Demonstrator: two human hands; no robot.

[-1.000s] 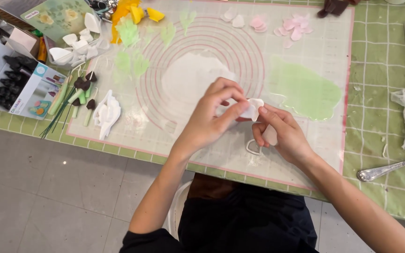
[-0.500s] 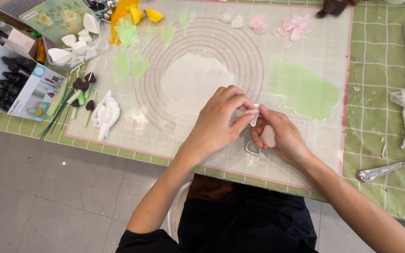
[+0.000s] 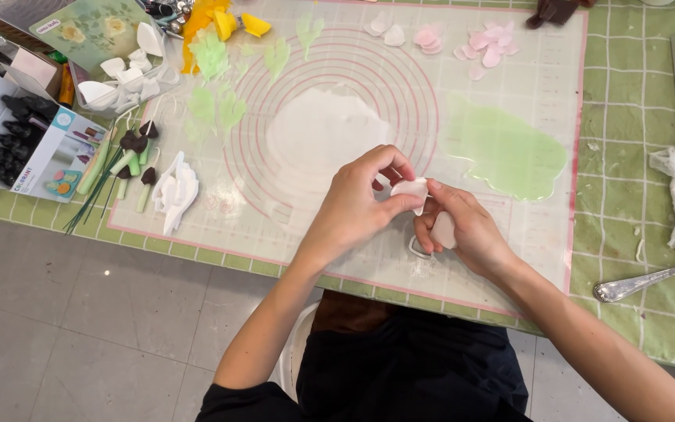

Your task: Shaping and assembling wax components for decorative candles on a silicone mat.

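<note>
Between the two hands, just above the near edge of the mat (image 3: 509, 258), a small white petal (image 3: 410, 187) is held. The left hand (image 3: 357, 205) pinches it with thumb and fingertips, and the right hand (image 3: 462, 227) touches its other side with the fingertips; a second pale piece (image 3: 443, 230) seems to lie in the right palm, but I cannot tell this for sure. Just below the hands a small ring cutter (image 3: 418, 248) rests on the mat.

Judging from what lies around, the work looks to be about in the middle. Beyond the hands, the white sheet (image 3: 322, 129) is rolled out and has some bites missing at its edge, so some petals are already cut from it. To the right of the hands the green sheet (image 3: 501, 148) looks nearly whole. Far beyond the hands, pink petals (image 3: 482, 43) and green leaves (image 3: 220, 78) are laid out, finished or drying. Well to the left of the left hand lie white shapes (image 3: 175, 191) and green stems (image 3: 115, 168) with dark buds. No complete flower is visible, so I think shaping and putting together are left. A spoon (image 3: 646, 280) lies to the right of the right arm, on the checked cloth (image 3: 634, 117).
</note>
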